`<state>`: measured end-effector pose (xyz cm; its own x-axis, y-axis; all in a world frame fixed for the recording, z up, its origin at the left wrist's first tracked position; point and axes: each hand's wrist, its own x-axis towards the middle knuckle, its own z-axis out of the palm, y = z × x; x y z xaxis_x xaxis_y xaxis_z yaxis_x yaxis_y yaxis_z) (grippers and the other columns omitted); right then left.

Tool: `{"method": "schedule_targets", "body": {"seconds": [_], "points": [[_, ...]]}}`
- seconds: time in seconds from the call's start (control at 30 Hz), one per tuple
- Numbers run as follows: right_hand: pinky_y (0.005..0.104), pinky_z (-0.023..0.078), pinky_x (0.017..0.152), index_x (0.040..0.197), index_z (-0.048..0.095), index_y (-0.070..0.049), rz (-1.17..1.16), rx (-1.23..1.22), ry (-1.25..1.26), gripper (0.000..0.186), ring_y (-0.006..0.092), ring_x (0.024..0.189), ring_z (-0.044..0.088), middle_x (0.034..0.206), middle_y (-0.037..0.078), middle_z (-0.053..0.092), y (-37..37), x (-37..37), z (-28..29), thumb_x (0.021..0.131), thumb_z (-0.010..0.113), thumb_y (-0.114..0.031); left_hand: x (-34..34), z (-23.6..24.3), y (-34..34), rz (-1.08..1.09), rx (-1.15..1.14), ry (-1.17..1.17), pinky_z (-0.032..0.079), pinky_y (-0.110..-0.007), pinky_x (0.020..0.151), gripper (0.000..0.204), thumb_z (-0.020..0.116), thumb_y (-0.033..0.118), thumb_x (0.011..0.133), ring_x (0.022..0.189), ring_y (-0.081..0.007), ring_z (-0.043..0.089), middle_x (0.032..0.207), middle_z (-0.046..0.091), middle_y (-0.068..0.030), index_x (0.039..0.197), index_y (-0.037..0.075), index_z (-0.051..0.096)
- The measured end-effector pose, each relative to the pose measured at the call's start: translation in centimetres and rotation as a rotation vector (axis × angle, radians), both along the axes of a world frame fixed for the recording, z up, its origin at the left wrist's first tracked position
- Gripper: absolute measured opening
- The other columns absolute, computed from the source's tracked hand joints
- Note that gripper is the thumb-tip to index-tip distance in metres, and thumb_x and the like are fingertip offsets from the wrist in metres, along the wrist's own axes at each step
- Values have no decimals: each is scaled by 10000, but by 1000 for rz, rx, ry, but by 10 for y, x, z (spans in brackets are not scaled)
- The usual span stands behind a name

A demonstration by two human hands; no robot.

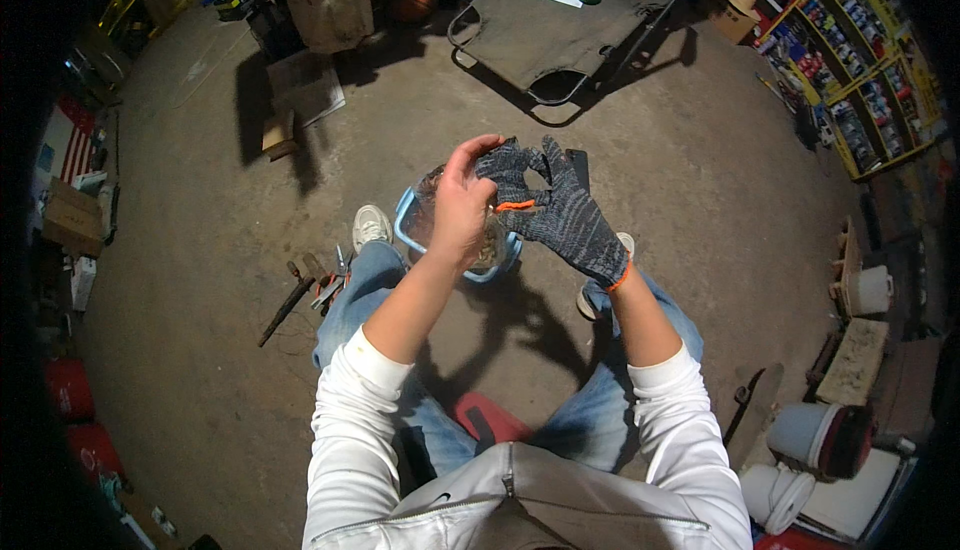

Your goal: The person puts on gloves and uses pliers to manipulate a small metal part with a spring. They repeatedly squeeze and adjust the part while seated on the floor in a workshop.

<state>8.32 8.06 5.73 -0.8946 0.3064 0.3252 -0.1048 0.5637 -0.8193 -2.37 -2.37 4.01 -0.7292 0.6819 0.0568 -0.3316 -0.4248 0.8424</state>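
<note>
My left hand (462,210) is bare, with its fingers closed on a loose grey knit glove (512,172) with an orange cuff. My right hand (580,225), in a matching grey glove, grips the same glove from the right. Below both hands, between my feet, a clear plastic tub with a light blue rim (404,218) sits on the floor, its contents partly hidden. A dark flat object (578,162) shows just behind my right hand, too covered to name.
Hand tools (300,290) lie left of my feet. A folding cot (540,40) stands ahead. Boards (290,115) are at front left. Shelving (850,50) lines the far right, with buckets (800,440) at lower right. A red seat (485,415) shows beneath me.
</note>
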Motion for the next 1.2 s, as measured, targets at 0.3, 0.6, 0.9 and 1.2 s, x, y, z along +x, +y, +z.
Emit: {"method": "schedule_targets", "body": {"seconds": [0.3,0.6,0.9,1.2], "points": [[289,466,828,1014,642,-9,-36,-253,-21,219,172,894,619,952,114,663,16,12,16,846,540,-106,6,9,-1,-87,-39,77,427,-255,902,463,516,-93,753,1039,-150,524,1207,468,-109,1205,-17,447],[285,440,858,1015,643,-8,-21,-245,77,244,177,929,601,1015,96,653,21,12,7,888,454,-95,18,10,-2,298,-372,559,453,-290,767,400,717,98,713,923,-173,530,1046,475,-92,1060,28,529],[296,445,859,1044,625,-24,-89,-910,-44,282,185,932,595,1022,94,641,22,13,5,931,446,-211,8,8,-4,-146,-409,297,447,-230,678,157,696,103,755,712,-109,565,766,627,-32,853,2,627],[328,483,807,1090,571,-4,95,-303,-63,301,204,915,602,1024,86,623,28,12,-11,850,574,-186,-2,0,-6,-316,-295,83,435,-206,643,143,646,121,814,726,-85,569,804,628,-24,906,12,641]]}}
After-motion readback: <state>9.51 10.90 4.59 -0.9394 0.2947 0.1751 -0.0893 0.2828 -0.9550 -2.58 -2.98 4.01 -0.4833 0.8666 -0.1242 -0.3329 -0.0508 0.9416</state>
